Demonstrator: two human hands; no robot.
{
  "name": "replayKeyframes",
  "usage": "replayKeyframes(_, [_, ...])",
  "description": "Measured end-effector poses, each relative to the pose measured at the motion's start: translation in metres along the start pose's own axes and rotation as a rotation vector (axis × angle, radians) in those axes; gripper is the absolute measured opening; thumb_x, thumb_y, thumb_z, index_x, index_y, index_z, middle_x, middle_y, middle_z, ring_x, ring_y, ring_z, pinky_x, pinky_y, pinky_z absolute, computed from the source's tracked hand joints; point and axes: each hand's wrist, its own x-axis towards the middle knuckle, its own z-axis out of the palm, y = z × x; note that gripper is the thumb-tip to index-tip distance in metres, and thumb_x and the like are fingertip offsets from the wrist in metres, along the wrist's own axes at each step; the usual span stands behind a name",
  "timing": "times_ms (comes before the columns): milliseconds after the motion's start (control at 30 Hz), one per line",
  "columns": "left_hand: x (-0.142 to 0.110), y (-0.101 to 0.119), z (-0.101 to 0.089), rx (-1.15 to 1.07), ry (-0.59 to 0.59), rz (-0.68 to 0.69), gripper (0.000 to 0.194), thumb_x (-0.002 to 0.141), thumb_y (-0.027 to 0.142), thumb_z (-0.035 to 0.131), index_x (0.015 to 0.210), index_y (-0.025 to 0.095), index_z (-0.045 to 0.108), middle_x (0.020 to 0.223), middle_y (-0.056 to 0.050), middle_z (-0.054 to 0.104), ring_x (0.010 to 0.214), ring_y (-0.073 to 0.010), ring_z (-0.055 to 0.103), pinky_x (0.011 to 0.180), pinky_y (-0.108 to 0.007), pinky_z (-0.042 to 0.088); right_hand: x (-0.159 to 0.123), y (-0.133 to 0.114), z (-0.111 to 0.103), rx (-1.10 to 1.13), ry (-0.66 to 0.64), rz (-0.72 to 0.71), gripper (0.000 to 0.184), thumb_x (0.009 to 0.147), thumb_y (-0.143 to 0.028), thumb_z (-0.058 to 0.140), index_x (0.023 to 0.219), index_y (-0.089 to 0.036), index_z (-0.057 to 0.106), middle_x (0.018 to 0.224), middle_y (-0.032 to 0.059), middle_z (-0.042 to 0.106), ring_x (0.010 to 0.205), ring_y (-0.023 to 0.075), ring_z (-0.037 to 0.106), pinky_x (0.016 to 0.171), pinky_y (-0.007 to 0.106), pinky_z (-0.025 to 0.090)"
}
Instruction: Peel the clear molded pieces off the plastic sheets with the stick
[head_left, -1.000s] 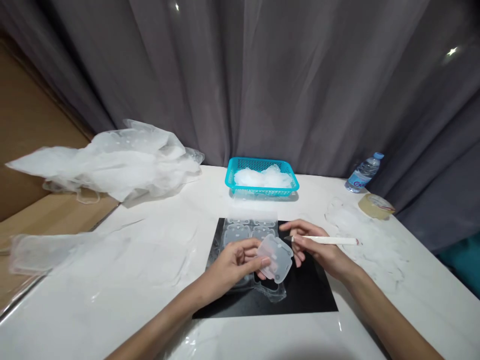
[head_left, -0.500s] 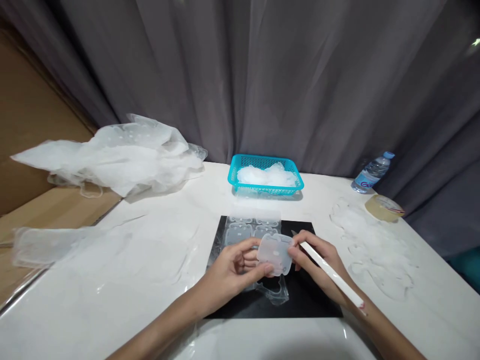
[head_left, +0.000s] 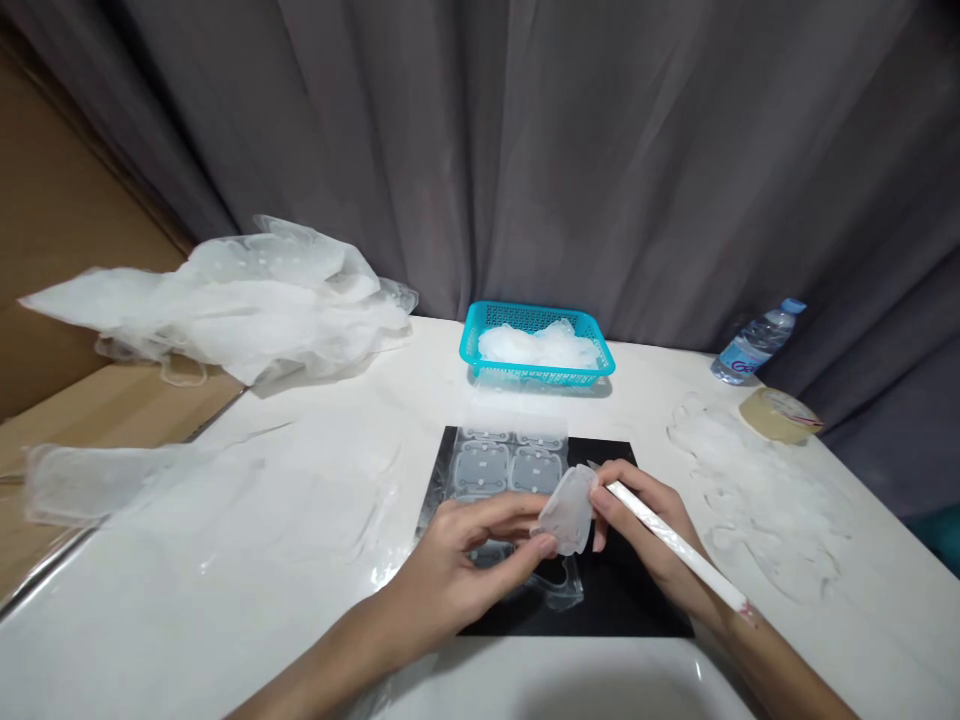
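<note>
My left hand [head_left: 457,555] pinches a small translucent plastic piece [head_left: 568,512] with rounded corners between thumb and fingers, above the black mat. At the piece's right edge, my right hand [head_left: 651,515] touches it with the fingertips. A slim white craft knife [head_left: 679,545] lies in the same right hand, its dark pointed blade showing beyond the fingers and its handle running back over the wrist. Beneath the hands, a clear molded plastic sheet [head_left: 482,466] with several similar rounded shapes rests on the black mat [head_left: 622,605]. Part of that sheet is hidden behind my left hand.
A turquoise basket [head_left: 537,376] at the back holds white translucent pieces. Thin plastic scraps [head_left: 765,510] lie to the right, near a tape roll [head_left: 780,415] and a water bottle [head_left: 757,343]. Plastic sheets [head_left: 255,310] are heaped at left over cardboard [head_left: 142,400].
The plastic piece has been turned from nearly face-on to a tilted, more edge-on angle. Both hands still hold it, and the knife stays in my right hand. The view has shifted slightly.
</note>
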Motion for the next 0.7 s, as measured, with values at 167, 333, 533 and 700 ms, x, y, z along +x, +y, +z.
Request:
replayKeyframes(167, [-0.0020, -0.0032, -0.0018, 0.042, 0.001, -0.043, 0.030, 0.104, 0.029, 0.064, 0.131, 0.024, 0.077, 0.107, -0.005, 0.085, 0.088, -0.0190, 0.080, 0.082, -0.026, 0.064, 0.0020, 0.0012, 0.0002, 0.003, 0.025, 0.004, 0.028, 0.101, -0.049, 0.065, 0.092, -0.022, 0.065, 0.069, -0.0041, 0.061, 0.062, 0.0147, 0.062, 0.067, 0.027, 0.047])
replayKeyframes(333, [-0.0031, -0.0020, -0.0004, 0.128, 0.012, -0.006, 0.028, 0.104, 0.029, 0.062, 0.125, 0.022, 0.079, 0.100, -0.005, 0.085, 0.083, -0.0189, 0.079, 0.076, -0.025, 0.063, 0.0017, 0.0016, 0.0003, -0.005, 0.017, 0.005, 0.028, 0.101, -0.049, 0.065, 0.093, -0.023, 0.065, 0.070, -0.0035, 0.062, 0.062, 0.0151, 0.062, 0.068, 0.028, 0.048])
replayKeyframes(533, [-0.0002, -0.0040, 0.0020, 0.152, 0.089, 0.032, 0.018, 0.102, 0.025, 0.064, 0.109, 0.020, 0.080, 0.090, -0.003, 0.084, 0.076, -0.0177, 0.079, 0.075, -0.025, 0.063, 0.0012, -0.0001, 0.0008, -0.011, 0.058, -0.025, 0.027, 0.101, -0.049, 0.065, 0.092, -0.023, 0.065, 0.070, -0.0037, 0.060, 0.062, 0.0154, 0.061, 0.067, 0.028, 0.046])
replayKeyframes(700, [-0.0013, -0.0079, 0.0005, 0.029, 0.080, -0.057, 0.017, 0.104, 0.032, 0.063, 0.107, 0.019, 0.073, 0.092, -0.004, 0.083, 0.083, -0.0193, 0.079, 0.082, -0.028, 0.062, -0.0033, 0.0018, 0.0000, -0.029, 0.083, -0.084, 0.023, 0.102, -0.045, 0.063, 0.090, -0.024, 0.064, 0.071, -0.0022, 0.060, 0.065, 0.0167, 0.059, 0.065, 0.028, 0.047])
